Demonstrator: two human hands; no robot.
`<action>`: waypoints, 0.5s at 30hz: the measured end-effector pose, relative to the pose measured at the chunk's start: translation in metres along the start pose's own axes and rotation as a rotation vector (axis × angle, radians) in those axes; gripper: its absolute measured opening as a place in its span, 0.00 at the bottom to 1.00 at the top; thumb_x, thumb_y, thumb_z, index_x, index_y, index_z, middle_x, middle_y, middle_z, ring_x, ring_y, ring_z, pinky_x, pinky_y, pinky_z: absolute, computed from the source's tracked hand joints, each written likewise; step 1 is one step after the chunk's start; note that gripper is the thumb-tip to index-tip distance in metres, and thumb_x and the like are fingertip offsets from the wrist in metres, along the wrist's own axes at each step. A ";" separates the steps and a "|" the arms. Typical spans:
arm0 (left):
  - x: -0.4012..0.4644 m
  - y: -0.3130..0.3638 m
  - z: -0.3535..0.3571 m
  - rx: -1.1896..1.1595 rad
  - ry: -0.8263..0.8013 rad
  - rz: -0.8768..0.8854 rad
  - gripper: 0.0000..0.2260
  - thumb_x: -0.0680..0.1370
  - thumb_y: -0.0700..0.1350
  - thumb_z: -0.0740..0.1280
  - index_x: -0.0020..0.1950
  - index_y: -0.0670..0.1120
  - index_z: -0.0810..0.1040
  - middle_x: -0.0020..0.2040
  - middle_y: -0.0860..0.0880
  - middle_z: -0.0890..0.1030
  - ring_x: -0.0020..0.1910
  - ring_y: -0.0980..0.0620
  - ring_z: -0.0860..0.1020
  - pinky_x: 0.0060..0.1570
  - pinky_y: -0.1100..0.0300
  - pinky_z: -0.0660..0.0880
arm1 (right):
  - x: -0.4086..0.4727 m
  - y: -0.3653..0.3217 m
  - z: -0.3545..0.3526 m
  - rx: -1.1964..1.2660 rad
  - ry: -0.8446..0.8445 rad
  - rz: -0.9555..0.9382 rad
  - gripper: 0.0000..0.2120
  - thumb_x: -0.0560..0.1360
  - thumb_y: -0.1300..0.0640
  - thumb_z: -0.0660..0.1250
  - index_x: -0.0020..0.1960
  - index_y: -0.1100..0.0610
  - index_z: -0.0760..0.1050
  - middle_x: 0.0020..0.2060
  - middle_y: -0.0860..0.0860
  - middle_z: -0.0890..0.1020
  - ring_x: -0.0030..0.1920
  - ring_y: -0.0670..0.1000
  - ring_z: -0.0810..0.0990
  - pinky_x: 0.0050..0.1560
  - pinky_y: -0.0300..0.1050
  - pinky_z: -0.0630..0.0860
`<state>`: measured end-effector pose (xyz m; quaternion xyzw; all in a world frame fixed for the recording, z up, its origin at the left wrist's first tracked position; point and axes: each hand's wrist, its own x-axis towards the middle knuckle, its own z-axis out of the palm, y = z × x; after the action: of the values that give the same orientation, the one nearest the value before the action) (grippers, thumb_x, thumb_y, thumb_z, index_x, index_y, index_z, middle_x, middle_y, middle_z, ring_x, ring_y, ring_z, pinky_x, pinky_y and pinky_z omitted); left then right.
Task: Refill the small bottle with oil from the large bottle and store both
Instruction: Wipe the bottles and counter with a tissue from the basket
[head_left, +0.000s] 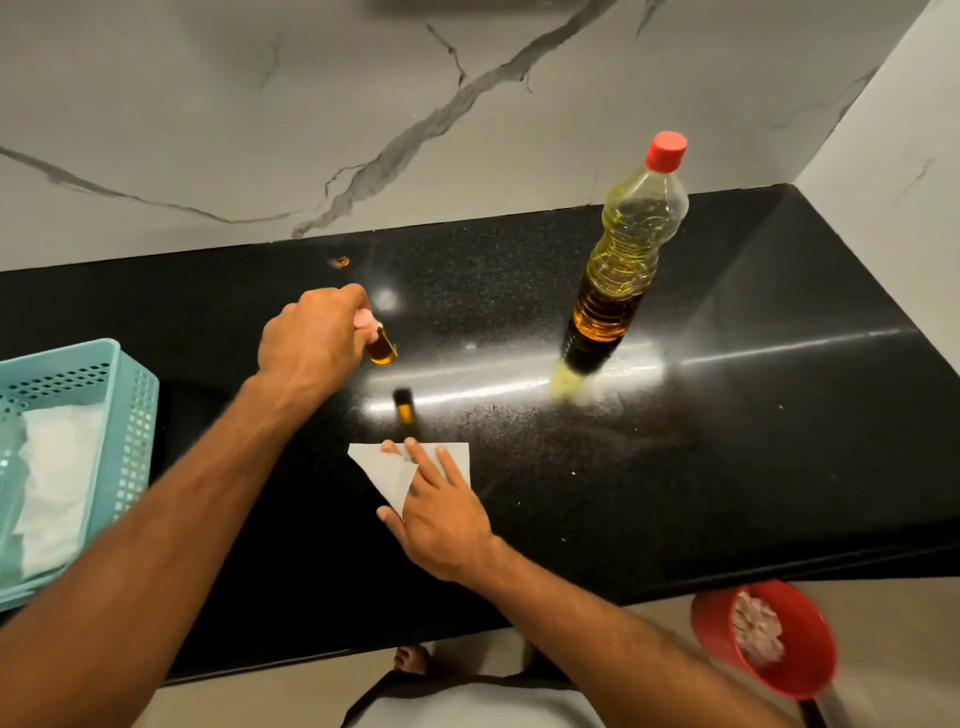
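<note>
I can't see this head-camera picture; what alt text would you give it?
Over a black countertop, a person's left hand grips a small bottle of amber oil by its top, while the right hand lies flat on a folded white paper. A large red-capped oil bottle stands upright to the right; a teal basket sits at the left.

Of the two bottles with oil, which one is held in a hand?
The small bottle: the left hand grips it at its top, above the black counter. The large bottle, with the red cap, stands alone on the counter, untouched.
</note>
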<state>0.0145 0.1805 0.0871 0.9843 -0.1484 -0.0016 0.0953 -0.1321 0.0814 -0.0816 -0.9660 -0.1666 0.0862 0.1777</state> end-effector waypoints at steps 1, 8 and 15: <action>0.004 0.004 0.004 0.001 -0.003 0.009 0.06 0.77 0.50 0.67 0.52 0.50 0.74 0.47 0.46 0.78 0.42 0.44 0.76 0.39 0.50 0.71 | 0.001 0.005 -0.003 -0.019 -0.007 0.008 0.30 0.82 0.43 0.47 0.78 0.57 0.44 0.79 0.50 0.48 0.78 0.51 0.40 0.76 0.53 0.37; 0.021 0.025 0.028 0.008 -0.023 0.069 0.06 0.78 0.47 0.67 0.52 0.50 0.73 0.47 0.48 0.77 0.41 0.47 0.76 0.36 0.51 0.70 | -0.049 0.110 -0.050 0.023 -0.015 0.194 0.33 0.82 0.41 0.48 0.79 0.58 0.43 0.79 0.44 0.46 0.78 0.47 0.39 0.77 0.50 0.37; 0.030 0.051 0.051 0.033 -0.029 0.142 0.04 0.79 0.47 0.64 0.50 0.48 0.72 0.44 0.46 0.77 0.37 0.46 0.75 0.33 0.53 0.68 | -0.121 0.127 -0.047 0.038 0.041 0.337 0.34 0.80 0.39 0.47 0.77 0.54 0.38 0.75 0.37 0.38 0.75 0.42 0.33 0.77 0.48 0.37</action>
<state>0.0268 0.1145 0.0472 0.9726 -0.2191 -0.0064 0.0769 -0.1964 -0.0882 -0.0724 -0.9783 0.0034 0.0981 0.1825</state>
